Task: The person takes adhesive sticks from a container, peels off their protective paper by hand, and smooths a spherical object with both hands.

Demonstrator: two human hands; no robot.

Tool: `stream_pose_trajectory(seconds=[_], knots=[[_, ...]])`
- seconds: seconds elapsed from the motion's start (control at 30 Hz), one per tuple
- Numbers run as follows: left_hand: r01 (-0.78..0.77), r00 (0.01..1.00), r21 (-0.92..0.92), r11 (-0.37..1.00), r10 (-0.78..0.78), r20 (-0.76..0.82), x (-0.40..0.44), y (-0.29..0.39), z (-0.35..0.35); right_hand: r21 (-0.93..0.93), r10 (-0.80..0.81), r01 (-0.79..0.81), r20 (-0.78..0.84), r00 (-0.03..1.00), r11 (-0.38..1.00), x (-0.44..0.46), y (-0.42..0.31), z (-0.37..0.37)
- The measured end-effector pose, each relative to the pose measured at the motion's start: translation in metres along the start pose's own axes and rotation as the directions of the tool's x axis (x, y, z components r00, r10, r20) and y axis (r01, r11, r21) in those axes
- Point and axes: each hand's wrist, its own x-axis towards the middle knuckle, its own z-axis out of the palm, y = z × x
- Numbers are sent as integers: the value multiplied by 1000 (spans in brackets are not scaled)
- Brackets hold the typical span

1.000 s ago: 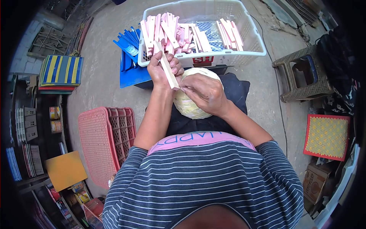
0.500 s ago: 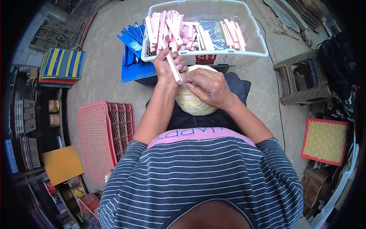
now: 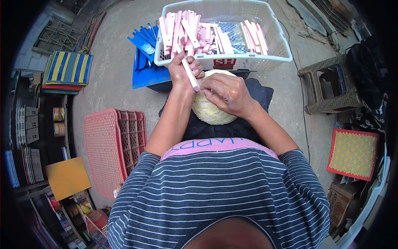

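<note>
My left hand (image 3: 182, 71) is closed around a slim pink and pale-sided stick (image 3: 190, 74), which slants down toward me. Close to the stick's lower end, my right hand (image 3: 227, 92) is pinched; anything between its fingertips is too small or hidden to make out. Beneath the right hand rests a round, pale yellow ball-like bundle (image 3: 213, 112) with an overlapping, strip-like surface, partly covered by that hand. It sits on dark cloth (image 3: 257, 97) over my lap. Many similar pink sticks (image 3: 180, 31) are piled in the white plastic basket (image 3: 265, 62) just beyond my hands.
Blue plastic pieces (image 3: 145, 41) lie left of the basket on a blue surface (image 3: 145, 79). A red crate (image 3: 105, 149) stands at my left, near shelves (image 3: 29, 186). To the right are a brown woven-pattern stool (image 3: 327, 85) and a red-edged yellow mat (image 3: 353, 153).
Both hands stay almost in place, with the stick still in my left hand. Only a very slight shift of the whole view is visible.
</note>
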Motion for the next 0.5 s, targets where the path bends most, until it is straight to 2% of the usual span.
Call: stream_pose_trajectory(seconds=[0.1,0.23,0.3,0.5], knots=[[0,998,0,1000,0,59,4,2,-9,-45,-10,10,-5,1000,999,0,-2,0],[-34,999,15,999,34,14,3,0,-7,-91,-44,42,-18,999,995,-1,-1,3],[-31,999,14,999,32,-38,0,-1,-2,-62,-43,43,-4,999,997,-2,0,3],[-2,998,-11,1000,2,-61,3,-1,-6,-17,-24,24,37,999,1000,-1,2,1]])
